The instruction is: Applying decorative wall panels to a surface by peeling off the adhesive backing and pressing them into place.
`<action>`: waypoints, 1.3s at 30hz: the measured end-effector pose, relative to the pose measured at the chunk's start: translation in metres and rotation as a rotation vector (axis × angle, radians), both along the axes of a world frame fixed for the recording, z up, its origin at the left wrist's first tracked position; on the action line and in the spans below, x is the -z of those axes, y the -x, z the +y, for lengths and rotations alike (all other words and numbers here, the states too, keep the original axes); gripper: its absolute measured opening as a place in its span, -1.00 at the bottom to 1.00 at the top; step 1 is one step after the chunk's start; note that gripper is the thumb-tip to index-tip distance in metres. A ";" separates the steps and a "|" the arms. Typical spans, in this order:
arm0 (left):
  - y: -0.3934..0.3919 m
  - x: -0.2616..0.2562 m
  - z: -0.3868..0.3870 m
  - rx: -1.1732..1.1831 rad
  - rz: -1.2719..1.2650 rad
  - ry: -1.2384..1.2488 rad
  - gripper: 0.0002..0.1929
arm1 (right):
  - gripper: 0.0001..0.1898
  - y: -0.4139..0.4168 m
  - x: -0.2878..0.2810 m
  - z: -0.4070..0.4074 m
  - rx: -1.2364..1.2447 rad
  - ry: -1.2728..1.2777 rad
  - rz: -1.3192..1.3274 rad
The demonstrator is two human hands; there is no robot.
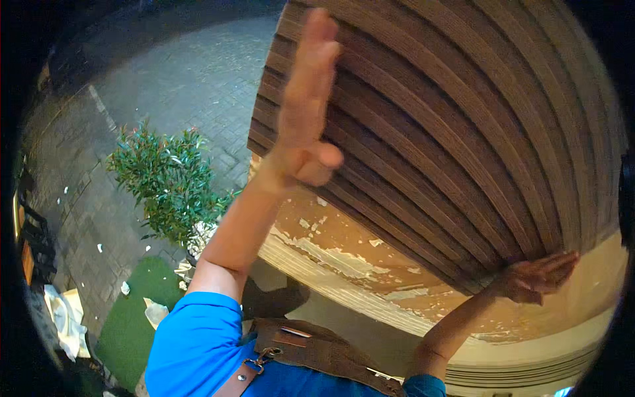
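A dark brown slatted wood-look panel (421, 129) fills the upper right, its ribs bent by the lens. My left hand (307, 104) is raised in front of its left part, fingers extended and thumb apart, slightly blurred; whether it touches the panel I cannot tell. At the panel's lower right corner is my right hand (538, 278), fingers extended, with nothing visibly gripped. Below the panel lies a tan surface (347, 243) with patches of peeling coating. A brown apron (317, 347) with a leather strap covers my front.
A leafy green shrub (168, 178) and pale stones (201, 238) stand to the left, on paving. Green artificial turf (141, 317) lies below them. Crumpled pale sheets (67, 322) and white scraps are scattered at lower left. The tan surface has a pale ribbed edge (317, 275).
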State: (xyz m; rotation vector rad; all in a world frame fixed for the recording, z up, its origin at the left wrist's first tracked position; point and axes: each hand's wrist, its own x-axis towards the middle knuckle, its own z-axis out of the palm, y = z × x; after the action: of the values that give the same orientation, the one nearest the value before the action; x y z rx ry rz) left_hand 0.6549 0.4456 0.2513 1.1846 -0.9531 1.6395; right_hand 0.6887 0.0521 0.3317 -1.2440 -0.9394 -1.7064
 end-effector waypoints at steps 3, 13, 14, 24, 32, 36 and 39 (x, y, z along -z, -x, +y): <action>0.013 -0.002 0.013 -0.189 0.065 0.199 0.06 | 0.19 0.000 0.005 0.012 0.273 0.303 0.004; 0.013 0.004 0.006 0.034 -0.030 0.217 0.08 | 0.44 0.019 0.003 0.212 0.080 0.486 -0.078; 0.013 0.003 0.005 0.102 -0.045 0.257 0.08 | 0.45 0.018 0.000 0.222 0.141 0.473 -0.057; 0.021 0.006 0.009 0.060 -0.098 0.596 0.16 | 0.30 0.044 -0.020 0.382 0.049 0.483 -0.087; 0.014 -0.002 -0.022 0.105 0.004 0.787 0.20 | 0.16 0.039 -0.056 0.436 -0.148 0.670 -0.187; -0.001 0.030 0.022 0.138 -0.016 0.627 0.13 | 0.14 0.087 -0.069 0.413 -0.206 0.831 -0.321; 0.009 0.005 0.014 0.026 -0.126 0.561 0.04 | 0.25 0.067 -0.093 0.295 0.018 0.597 -0.290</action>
State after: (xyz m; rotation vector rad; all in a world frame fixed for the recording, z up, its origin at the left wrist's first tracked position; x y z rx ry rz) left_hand 0.6459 0.4600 0.2465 0.6903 -0.5203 1.8149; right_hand 0.6215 0.3467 0.4243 -1.3885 -1.7050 -1.7070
